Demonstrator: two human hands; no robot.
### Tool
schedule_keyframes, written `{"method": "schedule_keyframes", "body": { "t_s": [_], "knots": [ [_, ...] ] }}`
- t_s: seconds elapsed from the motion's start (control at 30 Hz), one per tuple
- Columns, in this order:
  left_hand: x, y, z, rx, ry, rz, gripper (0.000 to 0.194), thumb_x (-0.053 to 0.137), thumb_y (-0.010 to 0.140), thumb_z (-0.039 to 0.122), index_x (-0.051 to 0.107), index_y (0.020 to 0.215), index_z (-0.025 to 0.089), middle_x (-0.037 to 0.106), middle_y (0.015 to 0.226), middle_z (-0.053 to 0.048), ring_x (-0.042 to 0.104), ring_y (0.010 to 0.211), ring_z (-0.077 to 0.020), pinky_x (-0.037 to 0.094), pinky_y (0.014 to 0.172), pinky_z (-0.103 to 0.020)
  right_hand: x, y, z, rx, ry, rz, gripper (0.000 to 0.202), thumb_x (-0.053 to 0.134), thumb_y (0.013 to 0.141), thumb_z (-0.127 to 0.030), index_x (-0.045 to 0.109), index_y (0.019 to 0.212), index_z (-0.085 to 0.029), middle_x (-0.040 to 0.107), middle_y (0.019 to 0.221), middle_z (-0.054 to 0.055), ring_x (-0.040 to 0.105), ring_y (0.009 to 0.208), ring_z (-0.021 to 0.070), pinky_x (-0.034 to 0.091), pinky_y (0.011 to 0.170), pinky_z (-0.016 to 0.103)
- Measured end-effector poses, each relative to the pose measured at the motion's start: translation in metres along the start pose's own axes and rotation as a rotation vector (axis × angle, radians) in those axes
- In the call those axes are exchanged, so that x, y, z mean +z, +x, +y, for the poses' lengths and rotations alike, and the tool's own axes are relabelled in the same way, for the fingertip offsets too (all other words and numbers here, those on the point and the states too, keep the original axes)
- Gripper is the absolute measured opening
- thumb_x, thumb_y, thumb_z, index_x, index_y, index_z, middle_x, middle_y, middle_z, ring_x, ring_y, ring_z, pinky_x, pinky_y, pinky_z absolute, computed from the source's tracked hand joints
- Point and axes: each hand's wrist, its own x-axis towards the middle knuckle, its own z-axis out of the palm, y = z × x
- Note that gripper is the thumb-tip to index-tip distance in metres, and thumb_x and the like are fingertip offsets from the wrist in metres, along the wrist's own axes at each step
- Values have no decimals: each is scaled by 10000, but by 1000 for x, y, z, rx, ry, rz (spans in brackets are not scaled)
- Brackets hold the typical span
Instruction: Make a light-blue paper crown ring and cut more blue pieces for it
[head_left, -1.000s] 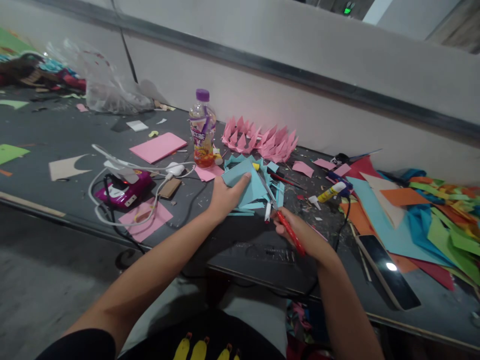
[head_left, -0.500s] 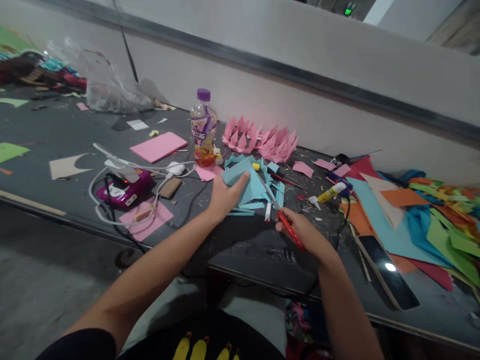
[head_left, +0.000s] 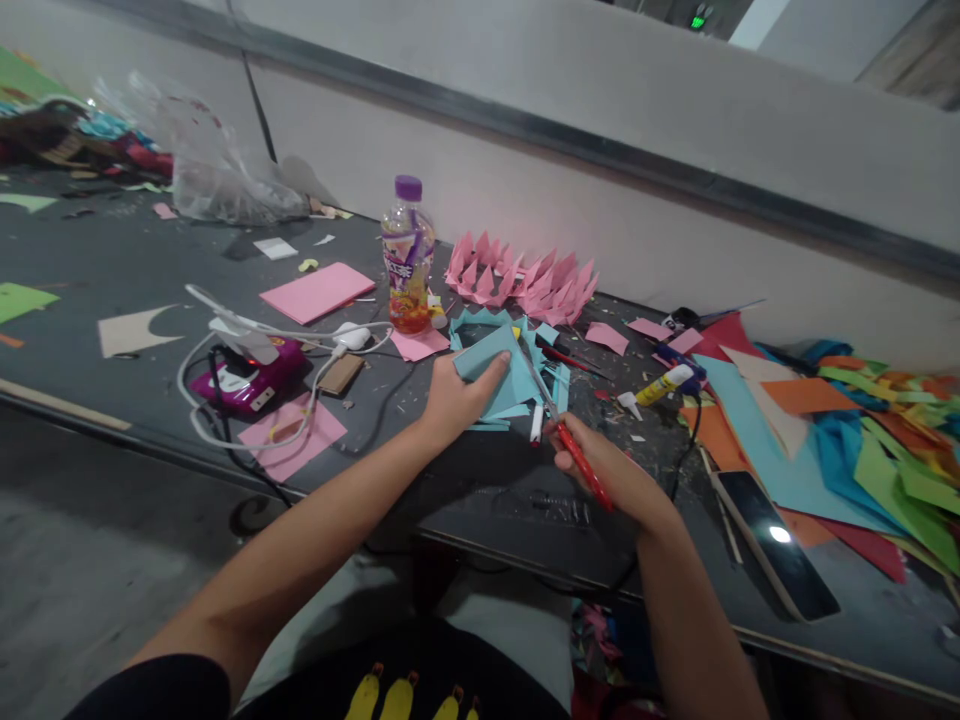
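Note:
My left hand (head_left: 459, 398) grips a folded light blue paper (head_left: 487, 356) between thumb and fingers, near the middle of the view. My right hand (head_left: 600, 462) is closed on red-handled scissors (head_left: 582, 464), whose blades point up and left along the paper's right edge. Behind and under the held paper lie a zigzag-edged light blue strip (head_left: 474, 322) and narrow blue cuttings (head_left: 561, 384). A small white tube (head_left: 537, 424) lies just left of the scissors. Two pink spiky paper rings (head_left: 484, 272) stand against the wall.
A drink bottle (head_left: 409, 262) stands behind my left hand. To the left are a purple power strip (head_left: 251, 380) with white cables and a pink paper stack (head_left: 318, 292). A glue bottle (head_left: 663, 384), a phone (head_left: 776, 545) and coloured papers (head_left: 772, 440) lie on the right.
My left hand and the blue paper have shifted slightly right and down. The scissors have moved a little down and right, with their blades still by the paper.

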Motion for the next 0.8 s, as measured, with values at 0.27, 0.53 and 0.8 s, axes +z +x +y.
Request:
{"method": "schedule_keyframes", "body": {
  "t_s": [0.27,0.53,0.8],
  "knots": [
    [0,-2,2,-51,-7,20,249,657,691,373,625,632,133,600,598,-27,508,534,-111,448,514,-217,2,3,-1,96,27,34,111,478,748,-301,414,788,-219,585,649,-16,501,596,145,371,610,264],
    [0,0,1,-127,-57,40,244,667,681,378,618,633,144,635,641,-38,559,581,-135,484,547,-239,5,8,6,100,64,98,71,456,713,-275,424,737,-217,589,640,-21,479,582,135,343,586,249],
    [4,-5,7,-193,-154,-70,243,685,653,358,653,721,127,678,743,-82,599,634,-156,520,596,-259,8,5,4,18,68,99,226,557,706,-327,436,853,-205,605,781,24,524,691,170,382,660,284]
  ]
}}
